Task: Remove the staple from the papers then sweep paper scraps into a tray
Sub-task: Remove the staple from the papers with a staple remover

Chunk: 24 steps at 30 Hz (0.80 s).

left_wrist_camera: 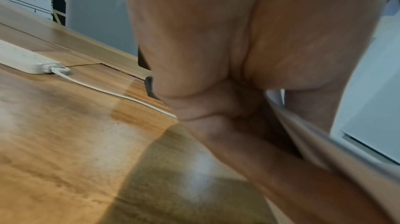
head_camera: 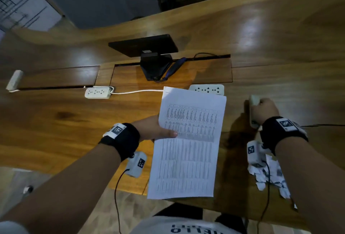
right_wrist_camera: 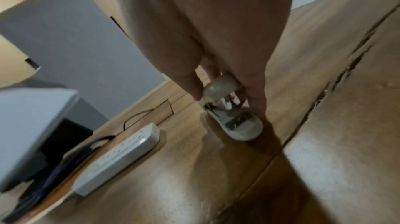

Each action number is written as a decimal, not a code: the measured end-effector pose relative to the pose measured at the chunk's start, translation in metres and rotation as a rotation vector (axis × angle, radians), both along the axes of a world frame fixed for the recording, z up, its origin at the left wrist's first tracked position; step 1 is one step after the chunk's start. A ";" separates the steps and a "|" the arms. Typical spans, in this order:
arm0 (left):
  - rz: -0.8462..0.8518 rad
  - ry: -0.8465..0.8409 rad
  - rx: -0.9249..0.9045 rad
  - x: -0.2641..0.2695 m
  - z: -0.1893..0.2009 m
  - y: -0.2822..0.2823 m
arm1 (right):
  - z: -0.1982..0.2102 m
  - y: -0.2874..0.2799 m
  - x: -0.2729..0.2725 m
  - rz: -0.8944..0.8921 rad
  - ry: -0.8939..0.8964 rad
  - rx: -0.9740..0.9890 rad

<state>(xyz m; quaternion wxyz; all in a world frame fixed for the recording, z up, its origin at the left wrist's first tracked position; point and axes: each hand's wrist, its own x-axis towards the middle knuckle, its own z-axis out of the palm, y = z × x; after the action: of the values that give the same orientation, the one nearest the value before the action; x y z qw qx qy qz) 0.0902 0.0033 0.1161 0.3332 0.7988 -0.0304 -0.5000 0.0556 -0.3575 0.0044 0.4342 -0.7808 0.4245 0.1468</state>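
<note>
- The wooden desk (head_camera: 56, 118) was glossy, with flush hatch panels near its far edge and a monitor (head_camera: 143, 46) standing there.
- The left hand (head_camera: 151, 128) pinched the papers (head_camera: 188, 140), thumb on top, above the near edge.
- The right hand (head_camera: 265, 110) gripped a stapler (right_wrist_camera: 236, 121) resting on the desk, toward its right side.
- Paper scraps (head_camera: 268, 176) lay by the near right edge.
- Two power strips (head_camera: 98, 92) sat mid-desk.
</note>
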 end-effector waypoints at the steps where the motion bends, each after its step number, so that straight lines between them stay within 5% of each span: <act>1: 0.007 0.005 -0.013 0.003 -0.001 -0.002 | -0.003 0.002 0.002 0.001 -0.009 -0.032; 8: 0.042 0.057 -0.087 0.018 -0.020 -0.008 | -0.009 0.020 -0.007 0.048 -0.032 -0.304; 14: 0.069 0.076 -0.137 0.017 -0.034 -0.016 | 0.008 0.057 -0.076 0.096 -0.329 -0.351; 17: 0.102 0.078 -0.177 0.007 -0.039 -0.021 | -0.001 0.051 -0.073 0.273 -0.247 -0.407; 24: 0.199 0.068 -0.156 -0.018 -0.050 0.011 | -0.020 0.032 -0.008 0.242 -0.015 -0.380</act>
<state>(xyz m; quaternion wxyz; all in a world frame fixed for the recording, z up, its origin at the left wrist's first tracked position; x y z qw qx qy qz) 0.0718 0.0138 0.0665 0.4431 0.7520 0.0213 -0.4875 0.0479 -0.3251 -0.0155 0.2616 -0.8949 0.3446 0.1092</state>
